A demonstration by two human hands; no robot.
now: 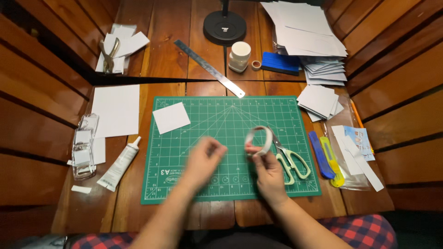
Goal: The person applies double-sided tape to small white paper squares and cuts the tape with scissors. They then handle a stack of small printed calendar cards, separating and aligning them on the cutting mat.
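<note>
Holding: my right hand pinches tape roll, centre frame, above green cutting mat.
Left hand: blurred, fingers bunched, grip unclear, near roll.
Tip: I'd steady roll, find tape end.
Scissors: right of roll.

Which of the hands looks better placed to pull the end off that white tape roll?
Probably the left hand: it is free, its blurred fingertips close beside the white ring-shaped tape roll. The right hand already grips the roll, above the green cutting mat.
</note>
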